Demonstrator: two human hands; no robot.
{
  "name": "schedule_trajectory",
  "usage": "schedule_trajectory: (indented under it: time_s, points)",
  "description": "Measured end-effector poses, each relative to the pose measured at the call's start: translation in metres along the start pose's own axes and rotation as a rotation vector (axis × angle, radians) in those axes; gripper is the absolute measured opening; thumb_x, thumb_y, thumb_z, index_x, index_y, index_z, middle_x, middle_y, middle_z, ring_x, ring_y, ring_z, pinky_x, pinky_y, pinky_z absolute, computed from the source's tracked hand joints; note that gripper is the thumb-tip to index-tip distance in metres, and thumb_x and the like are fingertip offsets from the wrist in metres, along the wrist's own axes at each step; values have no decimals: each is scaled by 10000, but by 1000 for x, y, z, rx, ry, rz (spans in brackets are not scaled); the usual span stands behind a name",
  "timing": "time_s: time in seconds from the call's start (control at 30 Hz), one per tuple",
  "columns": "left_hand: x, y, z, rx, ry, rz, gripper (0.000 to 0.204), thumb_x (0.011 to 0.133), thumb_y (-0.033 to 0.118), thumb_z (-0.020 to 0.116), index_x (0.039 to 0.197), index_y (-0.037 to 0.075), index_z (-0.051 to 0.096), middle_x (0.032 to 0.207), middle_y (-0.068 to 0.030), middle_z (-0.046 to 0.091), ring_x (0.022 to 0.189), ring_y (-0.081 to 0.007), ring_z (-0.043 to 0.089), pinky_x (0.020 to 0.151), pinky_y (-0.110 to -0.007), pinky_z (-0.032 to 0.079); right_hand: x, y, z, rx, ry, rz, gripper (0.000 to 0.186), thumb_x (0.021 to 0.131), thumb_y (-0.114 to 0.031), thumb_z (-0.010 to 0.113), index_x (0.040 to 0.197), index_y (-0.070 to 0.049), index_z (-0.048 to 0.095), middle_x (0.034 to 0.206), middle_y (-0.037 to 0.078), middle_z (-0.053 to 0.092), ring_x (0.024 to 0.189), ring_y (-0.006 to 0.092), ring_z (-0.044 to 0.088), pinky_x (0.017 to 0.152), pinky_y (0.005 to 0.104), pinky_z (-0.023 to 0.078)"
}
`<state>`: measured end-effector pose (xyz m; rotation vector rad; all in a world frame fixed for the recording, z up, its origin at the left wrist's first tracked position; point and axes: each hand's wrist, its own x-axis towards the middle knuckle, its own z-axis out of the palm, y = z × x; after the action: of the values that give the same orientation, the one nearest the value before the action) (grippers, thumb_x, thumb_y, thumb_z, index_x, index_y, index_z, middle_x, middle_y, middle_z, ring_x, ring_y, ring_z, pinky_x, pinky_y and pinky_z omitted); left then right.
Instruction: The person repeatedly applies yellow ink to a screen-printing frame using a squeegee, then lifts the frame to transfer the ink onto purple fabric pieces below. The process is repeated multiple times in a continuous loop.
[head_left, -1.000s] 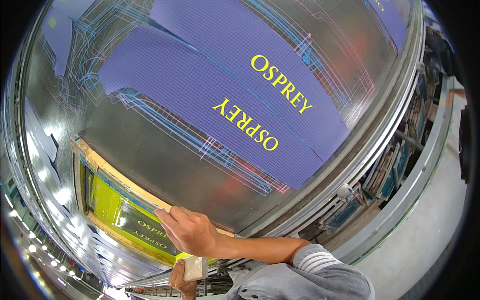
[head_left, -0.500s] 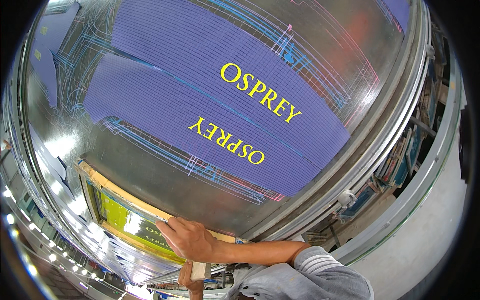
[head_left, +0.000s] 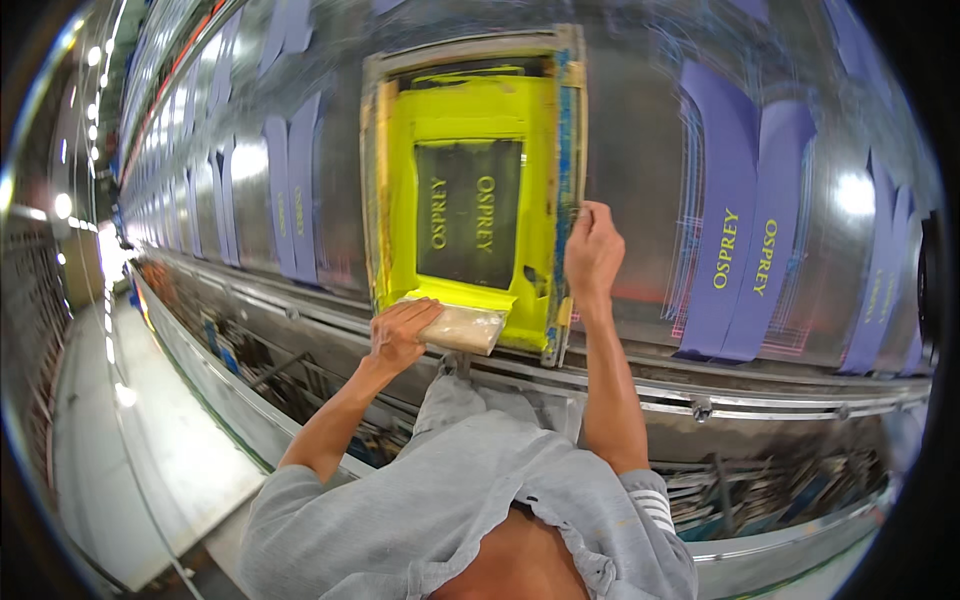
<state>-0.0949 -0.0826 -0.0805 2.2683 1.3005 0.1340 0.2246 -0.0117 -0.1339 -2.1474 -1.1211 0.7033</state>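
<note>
A screen-printing frame (head_left: 470, 45) lies upright in the middle, its mesh coated with bright yellow ink (head_left: 470, 105) around a dark rectangle with two rows of lettering. My left hand (head_left: 402, 330) is closed on a pale squeegee (head_left: 465, 325) at the near end of the screen, with yellow ink along the blade. My right hand (head_left: 595, 250) is closed on the right rail of the frame. Purple fabric pieces (head_left: 735, 170) with yellow lettering lie to the right of it on the metal table (head_left: 630, 150).
More purple pieces (head_left: 295, 190) run off to the left along the long table. A metal rail (head_left: 760, 395) follows its near edge, above racks (head_left: 760, 490) of stored screens or boards. A pale walkway (head_left: 150, 450) is at lower left, with lights above.
The view has swung round, bringing the screen frame from lower left to the centre and the printed pieces to the right. Both hands keep their holds, on squeegee and frame.
</note>
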Motion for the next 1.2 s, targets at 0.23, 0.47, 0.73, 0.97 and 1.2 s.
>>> schedule_trajectory:
  time_s: [0.23,0.47,0.73,0.97,1.2]
  points:
    - [-156,-51,-152,45,202,-155,507,594,-12,704,1095,61,737,1113,-110,741,1075,-288,704,907,-411,555,-91,-209,44,-20,-40,-183,198,998,-180,535,1015,-49,682,849,209,707,775,424,677,700,490,517]
    - [-51,-136,-202,93,379,-109,430,681,-14,663,1090,87,749,1110,-146,744,1031,-316,712,870,-419,560,-102,-234,74,-192,85,-333,217,984,-190,576,1065,-38,707,979,181,706,902,362,667,813,441,510]
    - [76,-232,-275,125,47,-251,229,776,90,633,943,122,786,883,-184,729,868,-367,710,763,-492,543,-47,-415,132,-528,-668,-862,286,830,-218,725,1071,-63,718,1010,144,687,1010,341,652,875,466,504]
    - [20,-223,-251,123,102,-213,208,759,66,654,923,118,773,851,-162,727,816,-361,711,705,-480,549,-91,-378,189,-618,-529,-947,36,795,-89,669,822,-78,689,878,121,682,857,363,667,740,483,535]
    - [-139,-182,-170,-98,133,-141,158,743,66,657,863,120,743,795,-153,704,760,-368,696,660,-478,542,-259,-303,156,-485,-565,-905,72,771,-58,622,761,-96,683,807,126,655,792,345,665,777,475,536]
